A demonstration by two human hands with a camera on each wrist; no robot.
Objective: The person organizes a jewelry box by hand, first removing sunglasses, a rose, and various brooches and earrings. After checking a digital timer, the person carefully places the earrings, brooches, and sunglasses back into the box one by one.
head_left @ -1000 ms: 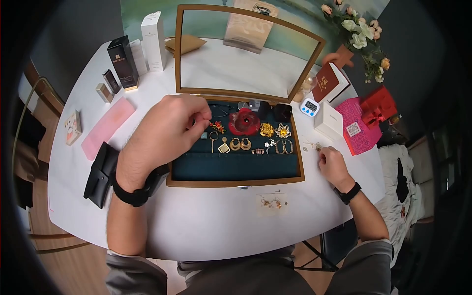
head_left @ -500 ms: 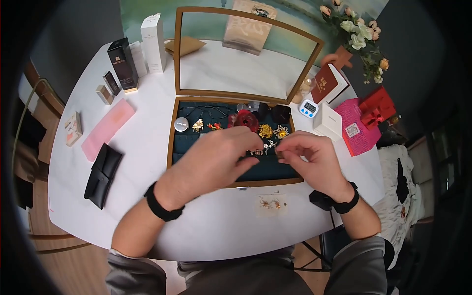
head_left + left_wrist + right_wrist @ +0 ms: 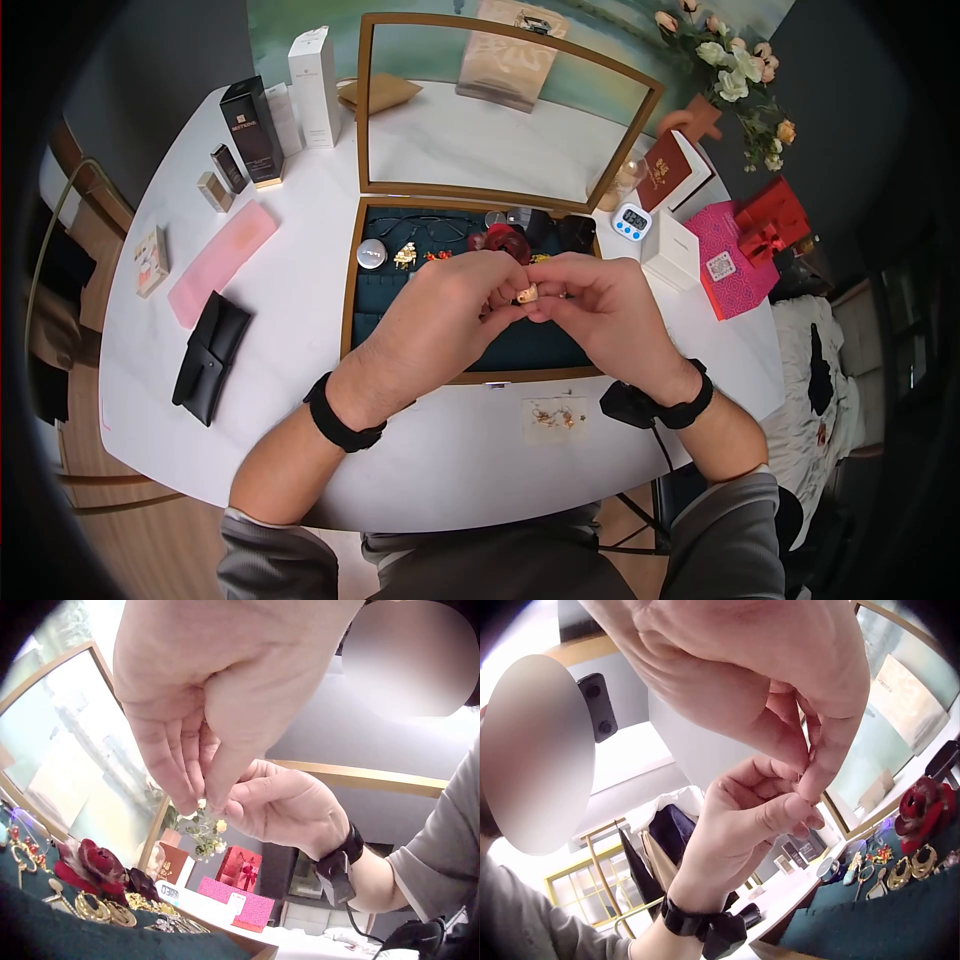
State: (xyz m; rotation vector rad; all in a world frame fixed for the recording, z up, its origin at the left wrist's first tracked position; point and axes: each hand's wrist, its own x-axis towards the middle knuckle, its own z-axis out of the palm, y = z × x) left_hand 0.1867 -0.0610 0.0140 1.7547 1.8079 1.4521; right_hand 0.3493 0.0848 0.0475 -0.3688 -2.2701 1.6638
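In the head view my left hand point(image 3: 435, 315) and right hand point(image 3: 620, 310) meet over the front of a wooden jewellery box point(image 3: 349, 290). A small gold-coloured piece of jewellery point(image 3: 526, 294) is pinched between their fingertips; its exact kind I cannot tell. Both wrist views show thumb and fingers of the two hands pressed close together, largely covering the piece. Below them, the box's dark green lining holds a red fabric rose point(image 3: 507, 243), eyeglasses point(image 3: 440, 233), a gold brooch point(image 3: 405, 256) and, in the left wrist view, gold hoop earrings point(image 3: 120, 915).
Behind the box stands its raised glass lid point(image 3: 480, 190). A card of earrings point(image 3: 555, 418) lies at the front. To the right are a timer point(image 3: 631, 222), a white box point(image 3: 671, 250) and a red gift box point(image 3: 772, 217); a black case point(image 3: 212, 358) lies left.
My right hand has come in from the table right of the box, and my left hand has moved right and down from the box's left side. Their fingertips now meet at the gold-coloured piece.
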